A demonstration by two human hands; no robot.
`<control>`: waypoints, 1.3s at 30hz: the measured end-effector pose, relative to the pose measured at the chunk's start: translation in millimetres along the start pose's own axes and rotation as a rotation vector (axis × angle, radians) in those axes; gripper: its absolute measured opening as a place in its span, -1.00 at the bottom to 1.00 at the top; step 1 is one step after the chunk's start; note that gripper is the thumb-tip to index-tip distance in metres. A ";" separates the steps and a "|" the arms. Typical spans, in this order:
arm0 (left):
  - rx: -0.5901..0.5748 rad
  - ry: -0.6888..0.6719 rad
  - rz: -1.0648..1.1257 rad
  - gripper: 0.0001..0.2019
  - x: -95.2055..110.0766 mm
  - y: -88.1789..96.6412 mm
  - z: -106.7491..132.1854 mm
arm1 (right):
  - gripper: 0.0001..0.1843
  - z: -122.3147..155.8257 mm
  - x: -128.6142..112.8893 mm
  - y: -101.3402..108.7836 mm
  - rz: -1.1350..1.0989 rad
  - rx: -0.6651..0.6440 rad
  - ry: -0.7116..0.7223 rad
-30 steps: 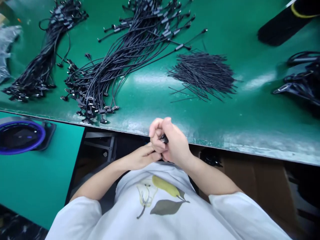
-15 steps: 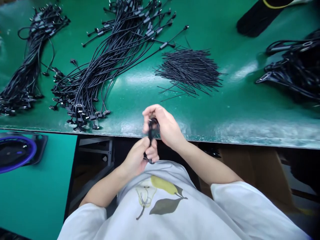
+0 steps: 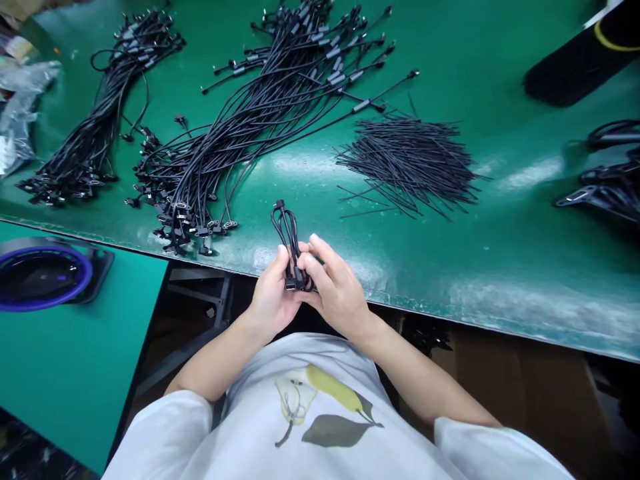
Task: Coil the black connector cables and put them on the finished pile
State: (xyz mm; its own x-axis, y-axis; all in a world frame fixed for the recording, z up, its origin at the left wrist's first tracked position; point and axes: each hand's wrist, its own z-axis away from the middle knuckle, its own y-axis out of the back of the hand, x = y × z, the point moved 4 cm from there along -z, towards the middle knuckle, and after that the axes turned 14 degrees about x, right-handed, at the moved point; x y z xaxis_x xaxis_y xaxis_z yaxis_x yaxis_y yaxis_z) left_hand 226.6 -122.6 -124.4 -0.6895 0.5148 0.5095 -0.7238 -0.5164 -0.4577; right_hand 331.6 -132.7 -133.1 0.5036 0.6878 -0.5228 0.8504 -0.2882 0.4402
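A black cable (image 3: 289, 230), folded into a narrow looped bundle, is held between both hands at the table's front edge. One plug sticks up at its far end, and a connector faces me at the near end. My left hand (image 3: 273, 293) grips the bundle from the left, thumb along its side. From the right, my right hand (image 3: 337, 287) closes on it with thumb and fingers. Just beyond, to the left, lies a large pile of loose black cables (image 3: 225, 127). A heap of short black ties (image 3: 413, 163) rests farther right.
Another cable pile (image 3: 100, 113) lies at the left, near a clear plastic bag (image 3: 23, 110). Folded cables (image 3: 610, 173) and a dark cylinder with a yellow band (image 3: 565, 70) are at the right. A purple-rimmed round device (image 3: 85, 273) stands on the lower left surface.
The cable, blurred and partly hidden in the fingers before, now shows as a folded bundle pointing away from me. My right hand has come down beside my left. The view has shifted left.
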 end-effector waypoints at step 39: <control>-0.500 -0.001 -0.800 -0.56 -15.8 11.5 6.5 | -0.65 -27.9 -8.9 69.2 0.269 -0.326 0.440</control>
State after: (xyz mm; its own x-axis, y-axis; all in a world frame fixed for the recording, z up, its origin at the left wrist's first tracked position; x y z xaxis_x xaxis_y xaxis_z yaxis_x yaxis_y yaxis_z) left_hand 229.3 -141.1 -133.0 0.0173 0.5885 0.8083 -0.9100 0.3442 -0.2311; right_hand 381.7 -140.2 -77.7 0.5250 0.8501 -0.0417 0.5765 -0.3191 0.7522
